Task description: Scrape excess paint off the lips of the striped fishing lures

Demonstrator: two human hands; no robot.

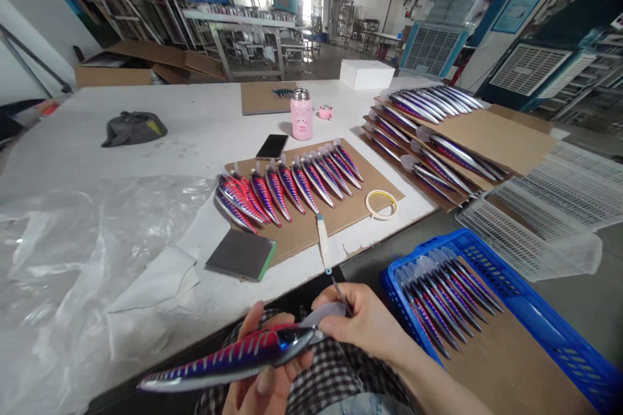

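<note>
Low in the head view, a fishing lure [228, 358] with a pink-red and purple striped back and silver belly lies across my left hand [267, 369], whose fingers and thumb hold its body. My right hand [357, 321] pinches the clear lip [324, 314] at the lure's head. A thin dark metal tool [339, 290] sticks up from the right-hand fingers; its lower part is hidden. Just beyond, a white-handled tool [323, 241] lies at the table's edge. Behind it, a row of similar lures [292, 188] rests on a cardboard sheet [341, 224].
A dark sanding block [242, 254], a tape roll [381, 205], a phone [272, 146] and a pink bottle [302, 115] stand or lie on the white table [204, 104]. Stacked cardboard with lures [438, 142] is at right. Below sits a blue basket [516, 272] holding more lures. Plastic sheeting [87, 272] covers the left.
</note>
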